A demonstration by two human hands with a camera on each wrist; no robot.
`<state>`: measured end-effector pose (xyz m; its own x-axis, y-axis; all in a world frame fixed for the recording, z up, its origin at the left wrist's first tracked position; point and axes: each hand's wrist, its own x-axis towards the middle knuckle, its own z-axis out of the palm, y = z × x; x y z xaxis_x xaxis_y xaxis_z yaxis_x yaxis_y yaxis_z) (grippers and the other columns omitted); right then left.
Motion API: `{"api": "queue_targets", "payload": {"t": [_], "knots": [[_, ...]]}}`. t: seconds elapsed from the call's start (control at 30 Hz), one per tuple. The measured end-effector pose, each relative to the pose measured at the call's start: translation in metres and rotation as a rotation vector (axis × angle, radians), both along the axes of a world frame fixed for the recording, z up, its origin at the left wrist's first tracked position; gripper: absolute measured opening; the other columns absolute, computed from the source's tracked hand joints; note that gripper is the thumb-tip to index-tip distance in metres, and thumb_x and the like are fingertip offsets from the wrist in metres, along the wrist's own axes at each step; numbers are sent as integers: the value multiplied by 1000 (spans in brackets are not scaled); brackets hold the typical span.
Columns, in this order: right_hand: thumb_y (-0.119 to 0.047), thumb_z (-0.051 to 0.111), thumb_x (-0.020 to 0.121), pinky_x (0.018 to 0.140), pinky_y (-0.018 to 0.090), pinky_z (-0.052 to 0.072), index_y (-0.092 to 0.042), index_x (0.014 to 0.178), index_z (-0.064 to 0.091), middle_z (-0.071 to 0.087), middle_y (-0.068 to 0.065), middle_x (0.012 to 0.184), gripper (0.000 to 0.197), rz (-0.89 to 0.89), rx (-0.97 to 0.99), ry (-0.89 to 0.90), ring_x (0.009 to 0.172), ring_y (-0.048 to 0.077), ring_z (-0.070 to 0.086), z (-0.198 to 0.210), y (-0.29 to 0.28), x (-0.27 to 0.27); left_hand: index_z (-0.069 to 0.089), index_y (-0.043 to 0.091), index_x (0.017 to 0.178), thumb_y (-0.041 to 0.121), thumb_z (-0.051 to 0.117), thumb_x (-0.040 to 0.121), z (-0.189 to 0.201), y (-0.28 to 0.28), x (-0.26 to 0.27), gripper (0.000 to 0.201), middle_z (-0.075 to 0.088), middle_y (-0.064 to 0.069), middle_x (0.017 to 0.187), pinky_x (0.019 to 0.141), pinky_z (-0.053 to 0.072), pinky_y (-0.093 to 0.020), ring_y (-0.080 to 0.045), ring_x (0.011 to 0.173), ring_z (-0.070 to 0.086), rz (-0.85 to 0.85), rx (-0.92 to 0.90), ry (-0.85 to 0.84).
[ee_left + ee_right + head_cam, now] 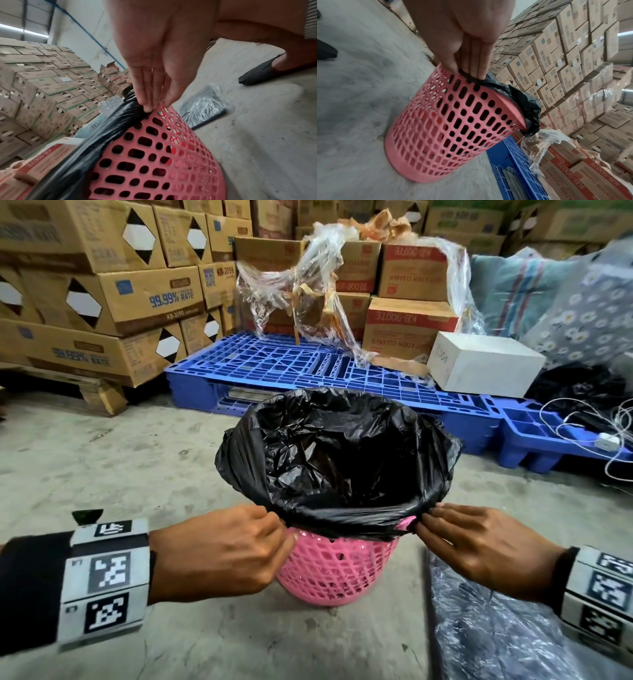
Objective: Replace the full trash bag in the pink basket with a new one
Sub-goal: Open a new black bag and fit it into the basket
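Observation:
The pink mesh basket (337,570) stands upright on the concrete floor in front of me. A black trash bag (339,453) lines it, mouth wide open, its edge turned out over the rim. My left hand (277,522) pinches the bag's edge at the near left of the rim, and my right hand (423,523) pinches it at the near right. In the left wrist view the fingertips (149,106) press the black film (102,135) against the basket (154,155). The right wrist view has the fingertips (474,73) on the bag (525,102) at the basket's (450,128) rim.
A blue plastic pallet (308,364) lies just behind the basket, with a white box (483,364) and cardboard cartons (411,272) on it. A clear-wrapped pack of dark bags (486,628) lies on the floor at lower right. White cables (599,433) trail at the right.

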<state>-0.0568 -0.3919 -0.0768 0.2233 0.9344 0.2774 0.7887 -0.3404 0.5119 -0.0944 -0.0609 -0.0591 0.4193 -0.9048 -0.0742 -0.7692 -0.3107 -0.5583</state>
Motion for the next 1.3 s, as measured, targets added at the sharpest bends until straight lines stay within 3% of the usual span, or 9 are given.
{"api": "queue_targets", "payload": {"t": [0.13, 0.33, 0.57, 0.7, 0.77, 0.87, 1.0, 1.2, 1.3], "knots": [[1, 15, 94, 61, 35, 59, 0, 87, 69, 71, 11, 76, 54, -68, -41, 8, 66, 29, 68, -4, 4, -1, 49, -11, 117, 9, 51, 84, 0, 1, 1, 39, 68, -21, 83, 60, 57, -37, -31, 70, 65, 59, 41, 29], [-10, 51, 80, 58, 32, 55, -14, 82, 63, 65, 0, 73, 13, -244, -23, 154, 64, 22, 63, 10, 2, 2, 57, 18, 79, 21, 56, 80, 20, 3, 8, 4, 60, 5, 61, 45, 48, -28, -17, 53, 54, 133, -221, 74], [-12, 58, 78, 72, 30, 57, -19, 98, 64, 72, -5, 87, 22, -326, -6, 307, 80, 18, 68, 1, -1, 7, 55, 23, 80, 50, 46, 85, 28, 24, 25, 29, 58, 6, 71, 51, 40, -25, -14, 63, 53, 246, -448, 75], [-3, 69, 69, 58, 26, 56, -20, 106, 65, 72, -5, 82, 41, -340, 48, 397, 73, 18, 69, -5, -2, 7, 55, 23, 104, 69, 43, 81, 22, 19, 37, 53, 59, 2, 98, 67, 39, -27, -15, 85, 53, 249, -513, 110], [-4, 69, 70, 49, 25, 52, -23, 108, 64, 72, -5, 83, 43, -353, 60, 447, 68, 17, 68, 1, -5, 7, 54, 24, 111, 70, 42, 80, 20, 14, 41, 58, 60, 2, 105, 72, 36, -26, -14, 93, 54, 249, -499, 128], [-12, 56, 82, 57, 27, 55, -25, 109, 62, 75, -4, 94, 31, -316, 202, 578, 74, 15, 70, 15, -15, 7, 57, 24, 100, 62, 51, 80, 17, 13, 41, 43, 62, 3, 97, 66, 42, -24, -14, 84, 57, 223, -469, 147], [-33, 54, 85, 67, 9, 51, -21, 93, 69, 74, -6, 88, 21, -329, 406, 558, 72, 9, 69, 26, -25, 8, 57, 21, 97, 54, 55, 81, 12, 15, 38, 37, 63, 2, 91, 66, 40, -24, -16, 80, 58, 193, -497, 141], [-42, 75, 69, 79, 33, 54, -16, 126, 54, 60, 7, 119, 66, -548, 248, 408, 104, 24, 57, 35, -28, 46, 56, 24, 123, 74, 42, 77, 14, 15, 53, 69, 59, 0, 127, 91, 48, -32, -17, 122, 48, 244, -482, 158], [-28, 82, 65, 75, 41, 58, -14, 126, 56, 59, 14, 127, 68, -629, 177, 440, 102, 33, 65, 27, -21, 61, 67, 26, 107, 71, 47, 77, 12, 16, 58, 57, 71, 4, 110, 81, 56, -30, -14, 108, 61, 215, -481, 268]]}}
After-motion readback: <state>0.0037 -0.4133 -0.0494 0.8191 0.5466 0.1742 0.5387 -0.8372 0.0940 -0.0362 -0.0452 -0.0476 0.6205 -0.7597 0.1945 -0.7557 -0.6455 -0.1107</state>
